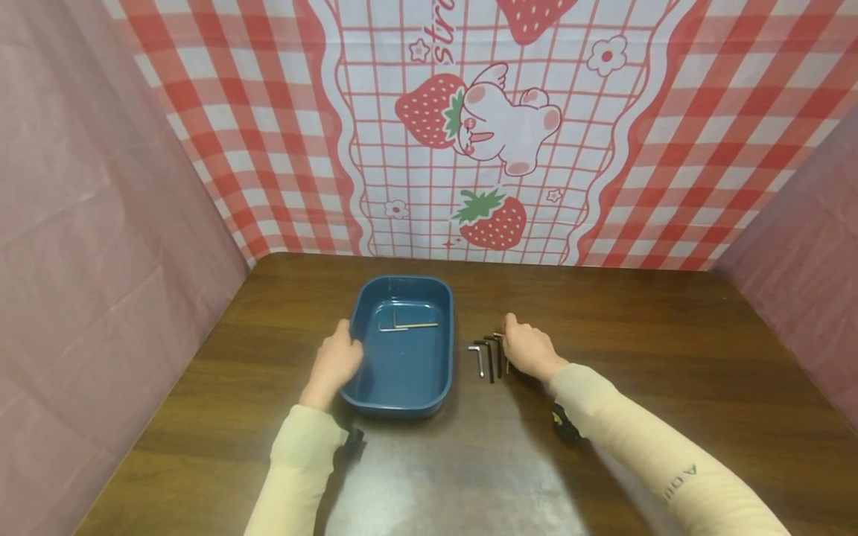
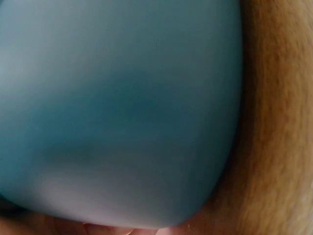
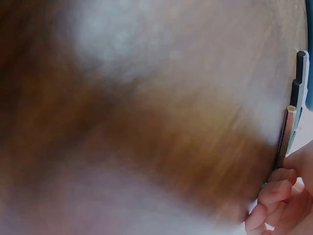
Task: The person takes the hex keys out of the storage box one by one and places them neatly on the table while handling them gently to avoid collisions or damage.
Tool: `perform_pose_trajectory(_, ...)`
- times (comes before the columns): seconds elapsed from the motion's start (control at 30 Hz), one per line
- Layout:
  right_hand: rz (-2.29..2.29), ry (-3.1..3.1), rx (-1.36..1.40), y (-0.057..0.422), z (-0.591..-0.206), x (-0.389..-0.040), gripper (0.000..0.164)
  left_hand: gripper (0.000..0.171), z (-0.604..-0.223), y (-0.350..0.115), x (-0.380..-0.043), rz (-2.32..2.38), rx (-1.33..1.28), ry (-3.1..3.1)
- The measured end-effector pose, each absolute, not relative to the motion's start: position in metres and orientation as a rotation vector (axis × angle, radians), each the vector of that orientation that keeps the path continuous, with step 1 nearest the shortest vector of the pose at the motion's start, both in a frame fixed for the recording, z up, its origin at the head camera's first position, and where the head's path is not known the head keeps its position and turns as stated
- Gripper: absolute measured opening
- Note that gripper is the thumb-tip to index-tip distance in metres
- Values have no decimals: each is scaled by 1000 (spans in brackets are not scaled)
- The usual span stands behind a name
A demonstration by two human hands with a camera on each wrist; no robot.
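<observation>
My left hand [image 1: 337,365] grips the left wall of a blue rectangular tray [image 1: 395,409]. In the left wrist view the tray's side [image 2: 122,98] fills most of the frame, with fingertips along its lower edge. Inside the tray lie a silver hex key [image 1: 393,330] and a brass-coloured hex key [image 1: 417,325]. Right of the tray my right hand [image 1: 529,350] pinches the rightmost hex key [image 1: 507,367], brass-coloured and partly hidden by the fingers. Beside it on the table are two black hex keys [image 1: 490,362] and a short silver hex key [image 1: 480,362]. Curled fingers [image 3: 274,192] show in the right wrist view.
The brown wooden table [image 1: 234,402] runs to a red-and-white strawberry cloth [image 1: 268,134] at the back. Pink fabric [image 1: 80,260] hangs at the left and right sides. Dark wrist straps [image 1: 566,424] sit under both sleeves.
</observation>
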State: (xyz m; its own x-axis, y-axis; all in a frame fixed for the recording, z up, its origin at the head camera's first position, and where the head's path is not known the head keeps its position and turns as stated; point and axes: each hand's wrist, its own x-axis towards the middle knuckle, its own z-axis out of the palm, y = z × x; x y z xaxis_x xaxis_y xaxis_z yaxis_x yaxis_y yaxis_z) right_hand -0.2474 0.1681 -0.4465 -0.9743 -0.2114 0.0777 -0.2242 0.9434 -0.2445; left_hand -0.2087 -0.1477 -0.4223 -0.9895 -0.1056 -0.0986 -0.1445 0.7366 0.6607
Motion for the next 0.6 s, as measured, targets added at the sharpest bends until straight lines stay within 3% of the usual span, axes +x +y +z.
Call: perform_pose_trajectory(0.6,489,-3007,328,168,-440,-247,12,43,-421,-148,-208,1097,-198,2882)
